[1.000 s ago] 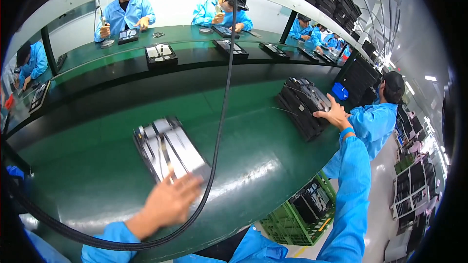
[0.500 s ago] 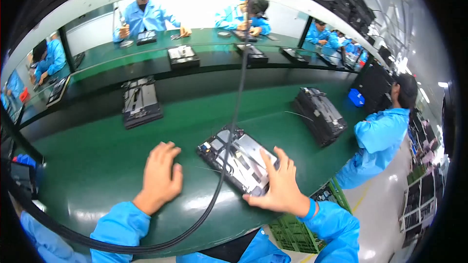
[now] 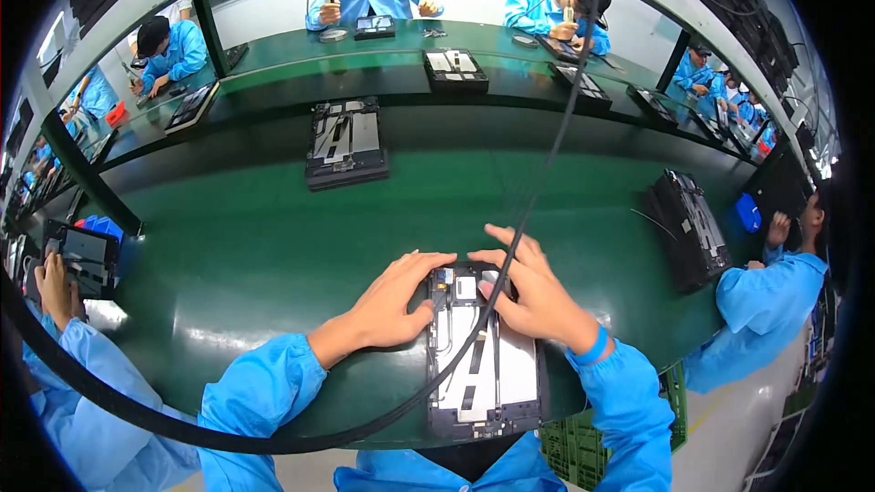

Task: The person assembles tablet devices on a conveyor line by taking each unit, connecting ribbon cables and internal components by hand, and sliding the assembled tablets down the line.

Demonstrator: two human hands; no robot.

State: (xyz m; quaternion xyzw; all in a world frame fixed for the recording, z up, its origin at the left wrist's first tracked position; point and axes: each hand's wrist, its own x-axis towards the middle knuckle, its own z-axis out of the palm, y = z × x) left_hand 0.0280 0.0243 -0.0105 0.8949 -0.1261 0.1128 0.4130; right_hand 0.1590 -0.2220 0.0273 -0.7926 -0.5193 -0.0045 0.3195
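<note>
An opened tablet (image 3: 521, 369) lies lengthwise before me at the table's near edge, its inner parts, silver plates and black ribbon cables facing up. My left hand (image 3: 387, 301) rests at its far left corner, fingers stretched toward the top edge and thumb beside the left edge. Over the far right part is my right hand (image 3: 538, 301), fingers spread, its thumb bent over the tablet's upper part. Whether anything small sits beneath that thumb is hidden. A blue band (image 3: 594, 346) circles my right wrist.
A black cable (image 3: 547, 178) hangs across the view and the tablet. Stacked open tablets stand at the back left (image 3: 346, 141) and right (image 3: 688, 228) of the green table (image 3: 237, 282). Co-workers sit on both sides and opposite. A green crate (image 3: 574, 451) is below the right edge.
The tablet has turned from slanted to lengthwise and come nearer to me. My left hand has moved right to its corner; my right hand has shifted to its far end. The view has turned left.
</note>
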